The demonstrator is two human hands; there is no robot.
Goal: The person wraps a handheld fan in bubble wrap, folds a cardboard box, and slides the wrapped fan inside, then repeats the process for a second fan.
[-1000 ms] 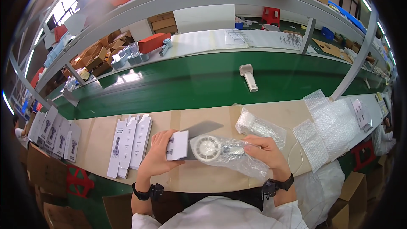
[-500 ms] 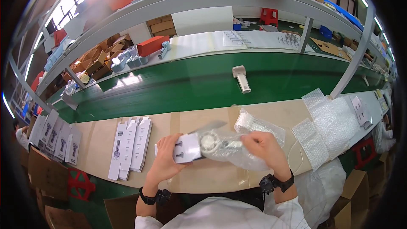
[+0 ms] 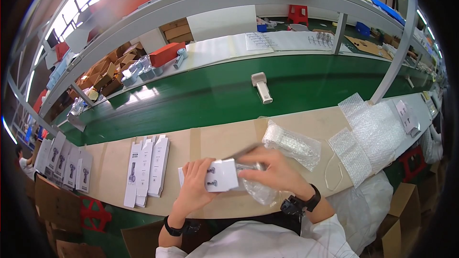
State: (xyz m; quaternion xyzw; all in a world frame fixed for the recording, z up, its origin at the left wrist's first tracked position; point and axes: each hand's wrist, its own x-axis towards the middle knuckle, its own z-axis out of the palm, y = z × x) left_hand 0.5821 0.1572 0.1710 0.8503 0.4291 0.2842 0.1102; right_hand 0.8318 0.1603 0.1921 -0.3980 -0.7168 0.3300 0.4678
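My left hand [image 3: 192, 186] is wrapped round a small white printed carton [image 3: 224, 176] held level above the bench. At the carton's right end, my right hand [image 3: 275, 169] is closed on a clear plastic bag [image 3: 262, 193] partly inside the opening. The fan in this bag is now mostly hidden by the carton and my fingers. A raised end flap [image 3: 245, 151] stands behind the opening. Just beyond my right hand lies a bubble-wrapped bundle [image 3: 291, 144]. Flat white cartons [image 3: 144, 169] lie overlapped to the left of my left hand.
A pale handheld fan [image 3: 261, 87] lies on the green conveyor [image 3: 201, 91]. Bubble-wrap sheets [image 3: 377, 126] cover the bench's right side; printed cartons [image 3: 67, 165] stand at far left. A grey shelf frame [image 3: 229, 1] spans above. Brown boxes and red stools flank the bench.
My right hand has moved left to the carton's opening, and the bagged fan has slid mostly inside. The view has shifted slightly.
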